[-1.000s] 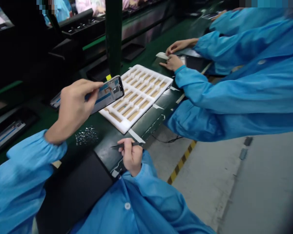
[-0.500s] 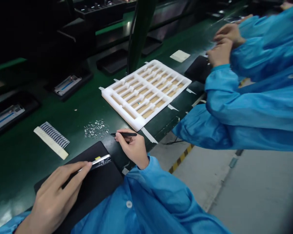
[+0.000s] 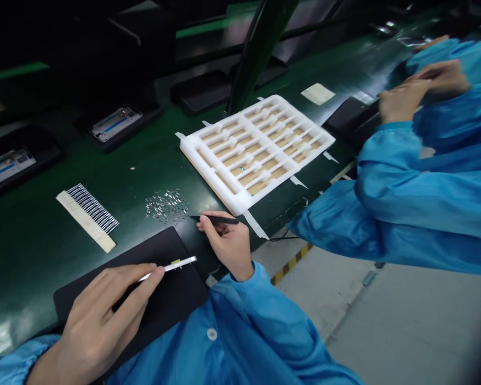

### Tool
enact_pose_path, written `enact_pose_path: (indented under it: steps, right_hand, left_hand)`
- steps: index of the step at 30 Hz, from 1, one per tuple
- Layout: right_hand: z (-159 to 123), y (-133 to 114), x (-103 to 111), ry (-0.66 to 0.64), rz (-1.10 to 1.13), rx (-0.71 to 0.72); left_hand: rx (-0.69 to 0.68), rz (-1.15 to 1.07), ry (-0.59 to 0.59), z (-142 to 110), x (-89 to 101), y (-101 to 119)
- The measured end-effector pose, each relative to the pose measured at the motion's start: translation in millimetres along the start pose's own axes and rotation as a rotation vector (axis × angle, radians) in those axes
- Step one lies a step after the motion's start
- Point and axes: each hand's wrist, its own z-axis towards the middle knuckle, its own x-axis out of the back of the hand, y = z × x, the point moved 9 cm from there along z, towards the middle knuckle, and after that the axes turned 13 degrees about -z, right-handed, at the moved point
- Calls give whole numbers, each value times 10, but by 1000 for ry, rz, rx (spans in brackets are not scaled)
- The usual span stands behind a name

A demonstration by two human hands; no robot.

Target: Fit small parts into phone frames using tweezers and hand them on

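My left hand (image 3: 104, 315) pinches a phone frame (image 3: 184, 262), seen edge-on as a thin silver bar with a small yellow piece on it. It is held above a black mat (image 3: 160, 246) at the bench's front edge. In my right hand (image 3: 230, 243) are black tweezers (image 3: 220, 218), their tip pointing left at the near right side of a scattered heap of tiny metal parts (image 3: 166, 207). Whether the tips grip a part is too small to tell. Left of the heap lies a cream strip (image 3: 86, 222) with a row of thin dark and white pieces.
A white foam tray (image 3: 240, 203) with slots is taped to the green bench (image 3: 144, 155). Black trays at the back hold phone housings (image 3: 116, 124). A green post (image 3: 256, 53) rises behind. At right, a co-worker's hands (image 3: 401, 101) and blue sleeves (image 3: 393, 166) reach over the bench.
The view has shifted, so the foam tray sits further right. My left hand has turned the phone frame more edge-on. The tweezers stay at the heap's edge. The co-worker's hands have moved slightly.
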Motion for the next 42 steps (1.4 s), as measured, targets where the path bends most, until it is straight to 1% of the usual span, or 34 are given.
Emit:
enact_pose_path:
  steps: [7,9,11,12,14,16,18,20,22,24,26,29,34,42]
  right_hand:
    - [20,-4,11,-23,91,1]
    - [-2,-46,61,-16,129,4]
    - [-51,-129,149,2,145,20]
    - [-86,-188,201,9,144,34]
    - [-167,-329,299,11,133,70]
    - [-250,-491,350,-24,145,123]
    - [-320,-627,306,-117,180,165]
    - [-381,-735,181,-237,188,216]
    - [-428,-798,21,-341,150,270]
    - [-452,-816,-120,-399,94,314]
    - [-457,-816,-215,-419,58,349]
    - [-457,-818,-282,-426,28,384]
    - [-467,-830,-308,-438,-8,405]
    - [-462,-782,-308,-428,-20,368]
  left_hand:
    - [-10,-10,7,-15,-7,-17]
    - [-19,-29,-11,-35,9,-24]
    - [2,-49,-32,-38,41,-60]
    - [40,-69,-39,-28,60,-105]
    - [177,-136,-48,4,80,-267]
    - [352,-250,-111,21,-3,-477]
    - [502,-367,-212,2,-167,-659]
    - [597,-438,-277,-34,-308,-781]
    - [646,-463,-270,-61,-371,-852]
    - [662,-479,-252,-75,-396,-865]
    - [665,-496,-241,-78,-403,-851]
    - [663,-502,-231,-72,-398,-833]
    - [664,-485,-228,-66,-403,-834]
    - [697,-465,-234,-82,-396,-823]
